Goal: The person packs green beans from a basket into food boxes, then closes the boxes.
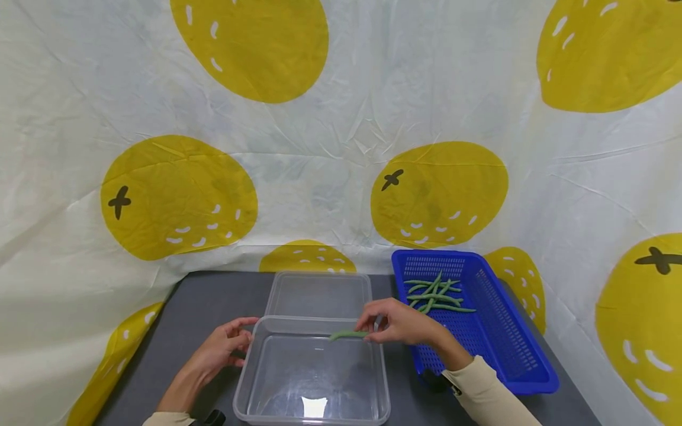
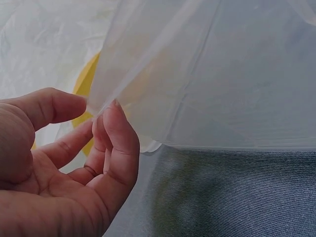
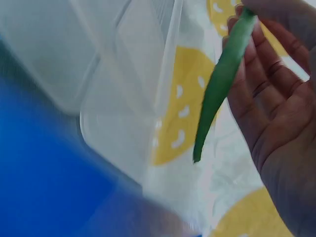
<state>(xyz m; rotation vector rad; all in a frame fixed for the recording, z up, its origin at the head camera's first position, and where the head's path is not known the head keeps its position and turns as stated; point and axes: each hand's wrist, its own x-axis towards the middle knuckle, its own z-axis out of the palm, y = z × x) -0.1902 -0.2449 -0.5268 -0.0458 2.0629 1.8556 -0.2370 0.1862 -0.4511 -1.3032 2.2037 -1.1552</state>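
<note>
My right hand (image 1: 402, 322) pinches a green bean (image 1: 347, 335) between thumb and fingertips, over the far right part of a clear plastic container (image 1: 314, 378). In the right wrist view the bean (image 3: 222, 81) points down and away from the fingers. My left hand (image 1: 215, 349) is at the container's left side, fingers loosely bent, fingertips right at the rim near the far left corner. The left wrist view shows these fingers (image 2: 121, 143) against the translucent wall. Several more green beans (image 1: 434, 296) lie crossed in a blue plastic basket (image 1: 524, 355) at the right.
Behind the container lies a clear rectangular plastic piece, like a lid (image 1: 318, 294). Everything stands on a dark grey tabletop (image 1: 213, 296). A white cloth (image 1: 319, 195) with yellow fruit prints hangs behind and at both sides. The blue basket's wall is close to my right forearm.
</note>
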